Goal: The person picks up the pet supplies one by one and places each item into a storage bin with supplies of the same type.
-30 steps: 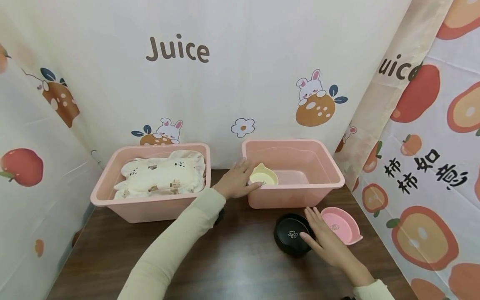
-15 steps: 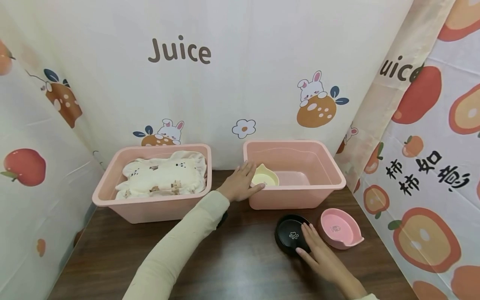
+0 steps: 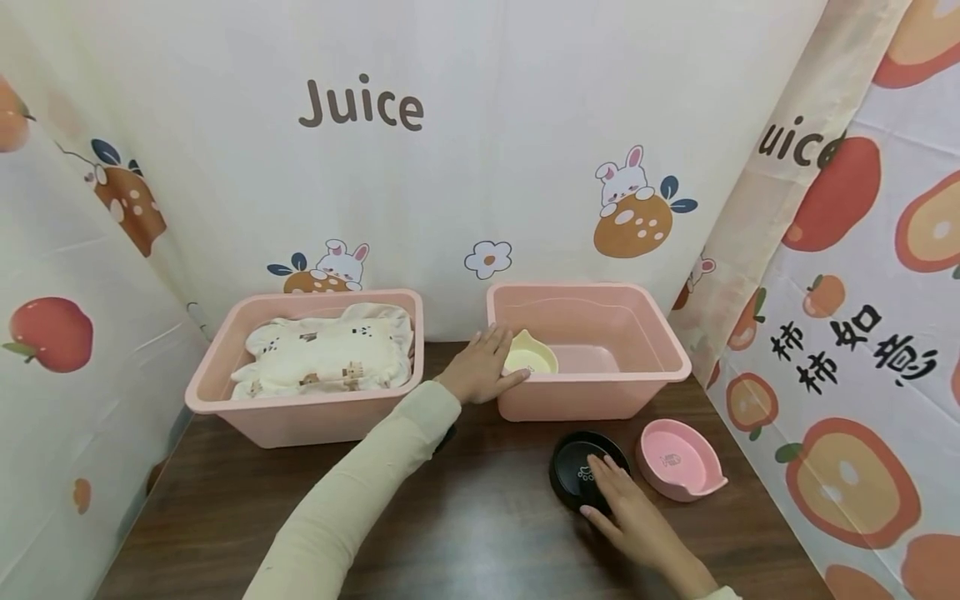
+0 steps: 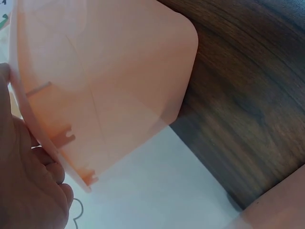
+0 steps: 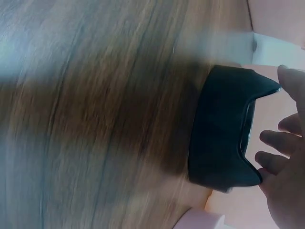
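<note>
In the head view my left hand (image 3: 480, 367) rests on the near left corner of the right pink bin (image 3: 592, 377), fingers stretched along its side rim and thumb at the front rim. A small pale yellow bowl (image 3: 531, 353) sits inside that bin, partly hidden by this hand. My right hand (image 3: 637, 517) reaches over a black bowl (image 3: 577, 467) on the table, fingers extended above its inside and thumb by its near rim. The right wrist view shows the black bowl's two pointed ears (image 5: 267, 86), with the thumb close to one tip.
To the right of the black bowl stands a pink bowl (image 3: 678, 458). A second pink bin (image 3: 300, 421) at the left holds a folded white patterned cloth (image 3: 322, 354). Printed curtains (image 3: 487, 150) hang behind and beside the dark wooden table (image 3: 465, 533).
My right hand has moved left, from between the black and pink bowls to over the black bowl. The left hand stays at the bin's corner. The view has shifted slightly.
</note>
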`<state>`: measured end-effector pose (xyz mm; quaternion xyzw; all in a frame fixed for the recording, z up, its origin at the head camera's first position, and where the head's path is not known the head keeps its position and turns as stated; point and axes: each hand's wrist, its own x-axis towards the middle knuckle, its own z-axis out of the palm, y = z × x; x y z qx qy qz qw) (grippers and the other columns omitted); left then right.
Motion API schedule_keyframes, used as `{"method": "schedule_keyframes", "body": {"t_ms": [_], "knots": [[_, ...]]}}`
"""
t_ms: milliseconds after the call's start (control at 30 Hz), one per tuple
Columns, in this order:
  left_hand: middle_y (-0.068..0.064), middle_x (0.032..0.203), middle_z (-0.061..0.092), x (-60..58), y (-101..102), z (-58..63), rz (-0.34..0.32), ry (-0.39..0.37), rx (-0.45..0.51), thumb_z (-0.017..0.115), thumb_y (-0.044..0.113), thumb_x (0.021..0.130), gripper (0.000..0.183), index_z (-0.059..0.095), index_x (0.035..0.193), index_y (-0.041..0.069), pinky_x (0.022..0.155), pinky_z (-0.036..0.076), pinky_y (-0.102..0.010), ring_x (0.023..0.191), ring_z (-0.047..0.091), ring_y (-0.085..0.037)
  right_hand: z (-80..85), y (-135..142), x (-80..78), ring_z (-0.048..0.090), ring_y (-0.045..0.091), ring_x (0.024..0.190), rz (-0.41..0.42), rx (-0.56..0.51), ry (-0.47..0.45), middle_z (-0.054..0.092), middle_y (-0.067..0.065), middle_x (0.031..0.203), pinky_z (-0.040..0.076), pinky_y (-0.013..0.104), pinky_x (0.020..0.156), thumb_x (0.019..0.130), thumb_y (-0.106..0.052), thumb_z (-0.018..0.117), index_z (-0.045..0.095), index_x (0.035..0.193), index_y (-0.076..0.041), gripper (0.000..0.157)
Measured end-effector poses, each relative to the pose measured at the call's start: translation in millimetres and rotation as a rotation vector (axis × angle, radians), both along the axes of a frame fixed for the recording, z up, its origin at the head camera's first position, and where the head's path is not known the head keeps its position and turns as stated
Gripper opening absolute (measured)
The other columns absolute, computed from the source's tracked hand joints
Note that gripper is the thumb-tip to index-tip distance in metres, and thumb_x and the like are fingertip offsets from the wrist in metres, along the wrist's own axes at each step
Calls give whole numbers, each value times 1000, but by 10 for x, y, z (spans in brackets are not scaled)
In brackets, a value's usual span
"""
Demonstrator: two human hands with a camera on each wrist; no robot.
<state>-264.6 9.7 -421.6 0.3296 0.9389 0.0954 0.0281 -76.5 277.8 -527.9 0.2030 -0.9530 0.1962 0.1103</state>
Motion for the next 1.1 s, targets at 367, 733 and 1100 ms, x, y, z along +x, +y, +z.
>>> {"method": "schedule_keyframes", "body": {"t_ms": [367,733,1100], "knots": [[-13,161,6,36,-4,2,6,19,-24,24,63,97,84,13,153,1,119,8,-40,148,4,-28,-105,-139,-22,54,34,121,-7,29,-142,55,18,135,46,51,96,84,-28,75,42,145,-8,73],[-13,161,5,30,10,-12,11,33,-42,24,63,98,84,13,152,0,119,8,-40,148,4,-27,-231,-275,-92,64,22,105,-46,-60,-24,67,6,114,53,42,85,73,-12,83,65,119,-7,49],[-17,160,10,32,12,-10,-7,56,-29,24,62,98,83,17,151,-1,119,10,-41,147,9,-31,-195,-347,-143,67,15,87,-194,-189,-107,69,-5,88,54,39,80,67,-1,83,73,94,-12,31]]}}
